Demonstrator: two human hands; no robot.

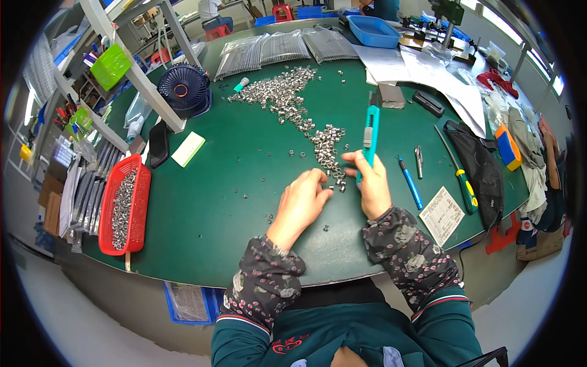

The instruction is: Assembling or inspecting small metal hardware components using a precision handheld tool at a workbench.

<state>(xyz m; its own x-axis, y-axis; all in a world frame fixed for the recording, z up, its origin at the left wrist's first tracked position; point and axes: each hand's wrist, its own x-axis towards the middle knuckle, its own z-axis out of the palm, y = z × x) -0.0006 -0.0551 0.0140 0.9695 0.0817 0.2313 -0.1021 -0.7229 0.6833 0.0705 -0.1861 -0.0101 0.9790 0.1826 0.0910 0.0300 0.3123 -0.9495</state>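
My right hand (374,186) is closed around the handle of a teal utility knife (370,134), which points away from me with its grey blade end up. My left hand (301,205) has its fingers curled in, thumb and fingertips at the near end of a trail of small shiny metal rings (327,147). Whether a ring sits between those fingertips is too small to make out. The trail runs back into a larger heap of the same rings (275,92). A few loose rings lie on the green table (208,202) around my left hand.
To the left stand a red basket (145,202) of small metal parts, a black phone (159,144) and a dark fan (182,90). Bagged rods (284,49) and a blue tray (374,30) line the back. A blue pen (409,183), screwdriver (467,191) and paper card (441,217) lie right.
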